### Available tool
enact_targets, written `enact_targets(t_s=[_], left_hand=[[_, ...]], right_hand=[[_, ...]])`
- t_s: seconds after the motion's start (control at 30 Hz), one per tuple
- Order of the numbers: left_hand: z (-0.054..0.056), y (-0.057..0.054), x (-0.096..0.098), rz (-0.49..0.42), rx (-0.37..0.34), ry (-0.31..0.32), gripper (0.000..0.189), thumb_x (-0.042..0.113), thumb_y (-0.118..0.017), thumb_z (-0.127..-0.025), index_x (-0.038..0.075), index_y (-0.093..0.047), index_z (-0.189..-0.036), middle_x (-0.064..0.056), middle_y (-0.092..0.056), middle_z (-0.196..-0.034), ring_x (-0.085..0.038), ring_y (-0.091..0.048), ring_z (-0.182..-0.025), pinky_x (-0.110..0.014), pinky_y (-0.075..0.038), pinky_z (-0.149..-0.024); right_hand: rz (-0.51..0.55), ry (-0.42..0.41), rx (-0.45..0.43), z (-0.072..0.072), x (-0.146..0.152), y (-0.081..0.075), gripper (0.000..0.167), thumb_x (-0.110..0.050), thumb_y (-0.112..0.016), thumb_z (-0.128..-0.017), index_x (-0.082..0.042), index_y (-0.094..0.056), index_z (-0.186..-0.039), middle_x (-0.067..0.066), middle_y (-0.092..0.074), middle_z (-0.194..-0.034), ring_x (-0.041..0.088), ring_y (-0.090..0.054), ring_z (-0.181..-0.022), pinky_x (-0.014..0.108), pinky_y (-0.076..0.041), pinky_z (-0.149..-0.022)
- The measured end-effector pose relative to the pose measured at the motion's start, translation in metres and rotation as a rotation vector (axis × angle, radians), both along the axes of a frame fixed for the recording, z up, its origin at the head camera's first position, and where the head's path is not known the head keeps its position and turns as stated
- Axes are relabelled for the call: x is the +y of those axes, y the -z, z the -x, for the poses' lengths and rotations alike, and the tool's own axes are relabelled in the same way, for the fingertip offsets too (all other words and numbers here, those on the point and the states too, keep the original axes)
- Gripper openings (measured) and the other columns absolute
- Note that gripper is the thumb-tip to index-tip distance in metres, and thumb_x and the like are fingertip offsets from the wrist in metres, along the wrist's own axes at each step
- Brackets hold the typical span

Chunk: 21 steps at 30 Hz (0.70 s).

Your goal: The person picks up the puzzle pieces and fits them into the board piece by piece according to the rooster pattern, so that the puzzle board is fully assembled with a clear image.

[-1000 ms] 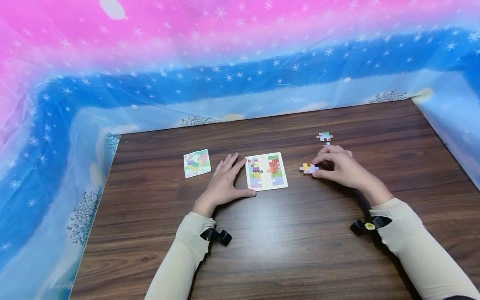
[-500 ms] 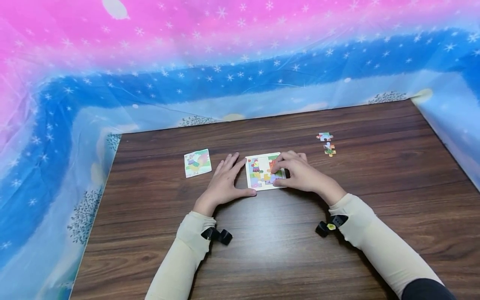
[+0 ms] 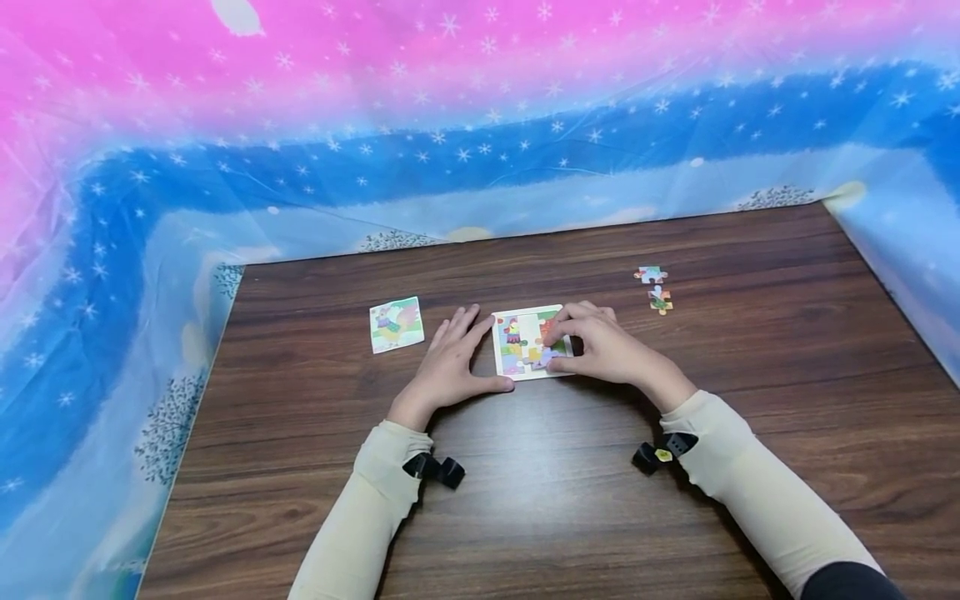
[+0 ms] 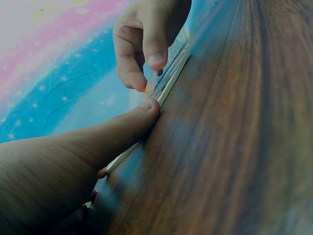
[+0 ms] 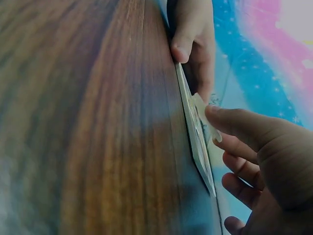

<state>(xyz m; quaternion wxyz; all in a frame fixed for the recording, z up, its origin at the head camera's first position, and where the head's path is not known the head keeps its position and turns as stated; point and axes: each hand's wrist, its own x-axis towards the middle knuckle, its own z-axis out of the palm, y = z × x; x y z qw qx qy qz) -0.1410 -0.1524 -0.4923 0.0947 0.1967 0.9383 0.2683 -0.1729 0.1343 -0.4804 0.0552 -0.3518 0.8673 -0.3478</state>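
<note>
A square jigsaw puzzle tray (image 3: 529, 323) with a pale border lies on the table, pieces set along its left and right sides and bare white showing at the upper middle. My left hand (image 3: 444, 367) rests spread at the tray's left side, thumb at the near corner and index finger at the far one. Between thumb and index finger my right hand (image 3: 607, 348) pinches a yellow and purple puzzle piece (image 3: 536, 358) over the lower part of the tray. In the right wrist view that puzzle piece (image 5: 201, 110) is tilted against the tray surface. My right fingers hide part of the tray's right side.
Two loose puzzle pieces lie at the back right, one with red and green (image 3: 651, 274) and one with orange (image 3: 660, 300). A small picture card (image 3: 396, 325) lies left of my left hand. A pink and blue curtain (image 3: 480, 150) hangs behind the brown wooden table (image 3: 525, 483).
My right hand has carried the yellow and purple piece from the table right of the tray leftward onto the tray. Since half a second ago the piece has shifted slightly. The left hand has stayed put.
</note>
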Motion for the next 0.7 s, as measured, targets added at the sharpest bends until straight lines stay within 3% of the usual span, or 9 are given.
enact_targets(t_s=[0.4,0.7], left_hand=[[-0.0004,0.0003,0.0004,0.002,0.008,0.004,0.108,0.061,-0.082,-0.086,0.013,-0.030,-0.168,-0.014,-0.013,-0.176,-0.030,-0.002,-0.163,-0.048,-0.001,-0.132],[-0.0003,0.0008,0.0008,0.007,0.014,0.004,0.108,0.060,-0.082,-0.086,0.012,-0.030,-0.168,-0.014,-0.013,-0.176,-0.031,-0.002,-0.163,-0.048,-0.001,-0.132]], right_hand=[[-0.050,-0.010,-0.013,-0.0010,-0.0076,-0.0003,0.024,-0.028,-0.088,-0.089,-0.018,-0.080,-0.109,0.001,-0.064,-0.121,0.027,-0.052,-0.121,0.053,-0.031,-0.094],[-0.056,-0.044,0.004,-0.0020,-0.0084,0.0000,0.010,-0.020,-0.084,-0.092,-0.024,-0.084,-0.100,-0.002,-0.063,-0.114,0.025,-0.050,-0.117,0.054,-0.031,-0.094]])
